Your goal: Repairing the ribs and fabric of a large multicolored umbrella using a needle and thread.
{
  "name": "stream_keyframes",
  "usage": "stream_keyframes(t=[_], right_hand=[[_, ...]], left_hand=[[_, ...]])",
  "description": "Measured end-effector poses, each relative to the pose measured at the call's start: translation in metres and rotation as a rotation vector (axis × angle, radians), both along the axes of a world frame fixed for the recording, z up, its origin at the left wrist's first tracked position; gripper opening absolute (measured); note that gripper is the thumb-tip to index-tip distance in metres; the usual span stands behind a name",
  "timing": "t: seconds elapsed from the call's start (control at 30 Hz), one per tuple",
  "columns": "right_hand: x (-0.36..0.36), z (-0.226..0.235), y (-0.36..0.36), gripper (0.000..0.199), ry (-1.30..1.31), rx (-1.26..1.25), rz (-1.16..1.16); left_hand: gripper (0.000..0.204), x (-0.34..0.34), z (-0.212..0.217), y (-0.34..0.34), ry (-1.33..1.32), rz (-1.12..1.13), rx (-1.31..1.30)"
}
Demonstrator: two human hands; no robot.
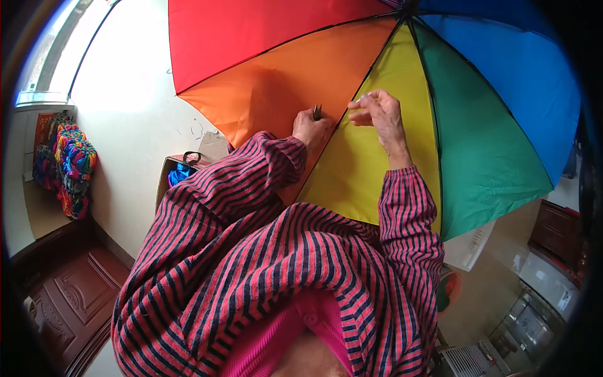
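White wall behind; left hand (312, 129) fisted around small dark tool (317, 112), right hand (379, 116) pinching rainbow umbrella (402, 94) seam.

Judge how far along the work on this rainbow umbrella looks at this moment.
Done: the umbrella is open, its coloured panels stretched over the ribs. In hand: the left hand holds a small dark tool at the rib between the orange and yellow panels, and the right hand pinches at the same seam. Left: the pictures cannot show how many seams remain; this one is plainly unfinished.
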State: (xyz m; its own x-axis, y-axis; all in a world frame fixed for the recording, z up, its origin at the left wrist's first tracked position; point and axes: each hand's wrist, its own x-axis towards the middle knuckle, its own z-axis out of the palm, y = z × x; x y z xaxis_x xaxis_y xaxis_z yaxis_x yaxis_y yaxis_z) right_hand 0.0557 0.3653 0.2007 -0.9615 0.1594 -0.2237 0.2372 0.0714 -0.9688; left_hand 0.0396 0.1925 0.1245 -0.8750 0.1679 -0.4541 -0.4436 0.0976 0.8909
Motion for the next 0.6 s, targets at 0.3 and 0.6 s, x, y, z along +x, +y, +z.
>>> stream_keyframes(t=[0.3,0.6], right_hand=[[-0.027,0.057,-0.033,0.018,0.157,0.015,0.085],[-0.045,0.083,-0.054,0.017,0.580,0.132,-0.237]], left_hand=[[0.014,0.004,0.008,0.005,0.546,-0.229,-0.357],[0.018,0.005,-0.002,0.004,0.661,-0.307,-0.417]])
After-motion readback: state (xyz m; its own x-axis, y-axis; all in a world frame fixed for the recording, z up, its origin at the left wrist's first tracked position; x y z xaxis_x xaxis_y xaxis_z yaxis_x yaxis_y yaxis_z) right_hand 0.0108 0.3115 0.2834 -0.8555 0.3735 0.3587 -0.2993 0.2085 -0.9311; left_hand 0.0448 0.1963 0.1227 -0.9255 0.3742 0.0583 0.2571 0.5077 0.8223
